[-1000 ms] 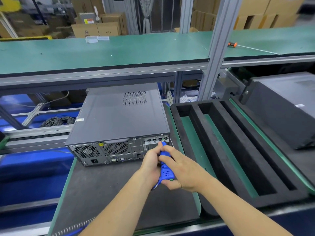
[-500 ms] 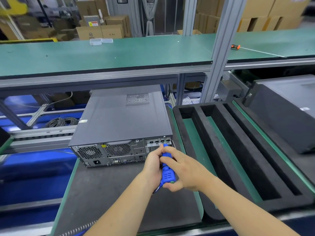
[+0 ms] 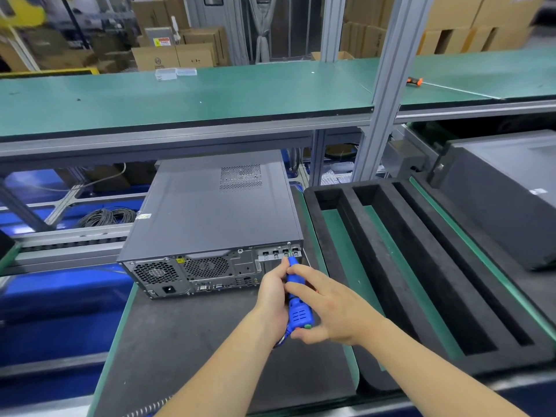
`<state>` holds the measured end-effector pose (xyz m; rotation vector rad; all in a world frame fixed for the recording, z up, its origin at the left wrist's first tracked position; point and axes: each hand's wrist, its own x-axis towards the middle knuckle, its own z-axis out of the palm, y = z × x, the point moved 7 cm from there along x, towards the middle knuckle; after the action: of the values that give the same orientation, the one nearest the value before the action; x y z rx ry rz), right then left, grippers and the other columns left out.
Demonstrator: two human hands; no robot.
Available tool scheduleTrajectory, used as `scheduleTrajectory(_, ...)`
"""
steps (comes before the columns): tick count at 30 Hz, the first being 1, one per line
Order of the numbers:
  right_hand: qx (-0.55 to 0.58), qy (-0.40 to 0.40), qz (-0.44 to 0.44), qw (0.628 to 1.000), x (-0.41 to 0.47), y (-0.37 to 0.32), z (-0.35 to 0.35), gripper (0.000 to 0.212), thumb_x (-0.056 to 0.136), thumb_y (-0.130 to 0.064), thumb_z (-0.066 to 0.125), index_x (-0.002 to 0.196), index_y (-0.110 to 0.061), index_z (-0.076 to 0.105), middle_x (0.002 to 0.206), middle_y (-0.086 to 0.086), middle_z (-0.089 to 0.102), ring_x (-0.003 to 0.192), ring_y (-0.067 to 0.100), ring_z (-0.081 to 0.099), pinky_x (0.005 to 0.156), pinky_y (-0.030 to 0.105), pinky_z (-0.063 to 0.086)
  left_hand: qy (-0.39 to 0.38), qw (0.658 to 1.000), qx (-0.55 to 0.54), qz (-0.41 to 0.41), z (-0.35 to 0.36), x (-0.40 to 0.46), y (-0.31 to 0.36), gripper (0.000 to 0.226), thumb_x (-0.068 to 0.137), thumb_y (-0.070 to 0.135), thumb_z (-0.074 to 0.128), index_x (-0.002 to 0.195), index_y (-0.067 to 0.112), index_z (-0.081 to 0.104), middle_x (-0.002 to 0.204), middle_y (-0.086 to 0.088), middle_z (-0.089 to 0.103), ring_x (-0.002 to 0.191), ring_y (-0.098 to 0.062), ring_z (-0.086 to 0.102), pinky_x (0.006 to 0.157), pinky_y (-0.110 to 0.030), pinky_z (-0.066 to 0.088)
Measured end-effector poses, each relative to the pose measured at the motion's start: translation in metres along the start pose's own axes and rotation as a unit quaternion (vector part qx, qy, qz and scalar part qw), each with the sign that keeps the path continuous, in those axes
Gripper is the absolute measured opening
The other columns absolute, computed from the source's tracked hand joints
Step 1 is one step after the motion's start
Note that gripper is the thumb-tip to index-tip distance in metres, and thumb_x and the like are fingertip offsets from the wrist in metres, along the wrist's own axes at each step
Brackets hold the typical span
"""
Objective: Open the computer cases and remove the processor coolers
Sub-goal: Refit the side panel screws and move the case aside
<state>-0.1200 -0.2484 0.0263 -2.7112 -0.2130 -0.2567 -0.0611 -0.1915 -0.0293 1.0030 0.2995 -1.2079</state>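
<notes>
Left hand [image 3: 272, 291]: wrapped around the front part of the blue electric screwdriver [image 3: 296, 302], fingers steadying the barrel. Right hand [image 3: 326, 311]: closed over the rear of the same tool from the right, thumb under the butt end near a green button.

Change over the last second: little. Same two-handed grip, tip kept at the same upper right corner of the case's rear panel; apparent shift of the scene owed mostly to head movement. Reading: screw at that corner probably still being driven out; lid not yet free, cooler not yet reachable.

Screwdriver: long axis running from near the body away toward the case, tip forward and slightly up, meeting the rear panel just beside the row of card-slot brackets. Bit too small to make out on the screw.

Computer case [image 3: 216, 212]: lying flat on the dark mat [image 3: 180, 341], lid up, closed, vent grille on top. Rear panel facing the wearer, fans and ports visible. Long axis pointing away, toward the green shelf [image 3: 180, 94].

Black foam tray [image 3: 406, 266]: just right of the case, slots bare.
</notes>
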Motion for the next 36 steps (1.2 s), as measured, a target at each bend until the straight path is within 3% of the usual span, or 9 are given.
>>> scheduleTrajectory(2,0.016,0.002,0.010,1.000,0.000,0.002,0.002,0.068,0.082,-0.060,0.063,0.136,-0.020,0.048,0.153,-0.005,0.025,0.110,0.021,0.054,0.087,0.032,0.051,0.020,1.000,0.014,0.009,0.000,-0.001,0.003,0.048,0.091,0.054,0.062,0.105,0.008,0.068,0.130,-0.020,0.064,0.121,-0.039,0.061,0.107,-0.056,0.043)
scheduleTrajectory(4,0.056,0.014,0.032,0.998,0.000,0.004,0.003,0.069,0.080,-0.059,0.065,0.134,-0.020,0.048,0.154,-0.012,0.017,0.109,0.013,0.052,0.082,0.029,0.052,0.033,0.999,0.037,0.019,0.001,-0.001,0.009,0.042,0.092,0.050,0.063,0.099,0.009,0.068,0.111,-0.019,0.072,0.107,-0.039,0.069,0.099,-0.055,0.050)
scheduleTrajectory(8,0.080,0.033,0.054,0.995,0.002,0.003,0.006,0.072,0.077,-0.060,0.065,0.133,-0.018,0.049,0.150,-0.012,0.014,0.102,0.006,0.050,0.075,0.028,0.051,0.043,0.996,0.069,0.021,0.002,-0.002,0.017,0.036,0.094,0.046,0.063,0.088,0.011,0.067,0.077,-0.011,0.072,0.065,-0.031,0.070,0.061,-0.040,0.060)
scheduleTrajectory(11,0.027,0.037,0.053,0.998,0.003,-0.001,0.005,0.074,0.075,-0.063,0.065,0.133,-0.020,0.050,0.143,-0.003,0.024,0.097,0.009,0.047,0.072,0.025,0.051,0.039,0.996,0.082,0.012,0.002,-0.005,0.016,0.039,0.093,0.048,0.064,0.090,0.009,0.070,0.090,-0.013,0.073,0.076,-0.032,0.071,0.076,-0.044,0.059)
scheduleTrajectory(15,-0.027,0.026,0.065,0.997,0.005,-0.003,0.005,0.074,0.073,-0.068,0.060,0.132,-0.024,0.054,0.101,-0.003,0.044,0.074,0.013,0.044,0.059,0.025,0.044,0.054,0.994,0.095,0.013,0.000,-0.007,0.018,0.046,0.091,0.048,0.067,0.103,0.004,0.071,0.099,-0.018,0.075,0.083,-0.033,0.070,0.085,-0.048,0.059)
scheduleTrajectory(18,-0.051,-0.026,0.079,0.995,0.008,0.001,0.010,0.075,0.076,-0.071,0.047,0.135,-0.025,0.046,0.083,-0.008,0.053,0.065,0.015,0.047,0.059,0.032,0.045,0.071,0.993,0.093,0.013,-0.003,-0.005,0.020,0.044,0.091,0.046,0.067,0.087,0.002,0.065,0.069,-0.011,0.070,0.055,-0.029,0.067,0.054,-0.037,0.059)
scheduleTrajectory(20,-0.043,-0.043,0.076,0.995,0.010,0.002,0.010,0.071,0.076,-0.069,0.045,0.131,-0.024,0.046,0.075,-0.011,0.051,0.061,0.013,0.044,0.061,0.031,0.045,0.081,0.992,0.093,0.010,-0.005,-0.006,0.021,0.045,0.092,0.047,0.066,0.084,0.002,0.064,0.062,-0.009,0.066,0.048,-0.027,0.065,0.047,-0.033,0.055)
scheduleTrajectory(29,-0.060,-0.095,0.078,0.991,0.014,0.009,0.008,0.082,0.072,-0.071,0.029,0.134,-0.017,0.042,0.071,-0.012,0.039,0.062,0.017,0.045,0.058,0.027,0.029,0.092,0.993,0.074,0.021,0.005,-0.008,0.024,0.042,0.092,0.047,0.066,0.089,0.005,0.064,0.058,-0.006,0.066,0.046,-0.024,0.064,0.045,-0.032,0.055)
scheduleTrajectory(36,-0.056,-0.107,0.073,0.990,0.013,0.007,0.009,0.080,0.073,-0.071,0.031,0.134,-0.021,0.042,0.073,-0.009,0.043,0.064,0.019,0.045,0.062,0.030,0.037,0.099,0.993,0.065,0.004,0.006,-0.011,0.023,0.035,0.091,0.039,0.067,0.085,0.004,0.064,0.060,-0.008,0.066,0.045,-0.026,0.062,0.046,-0.033,0.055)
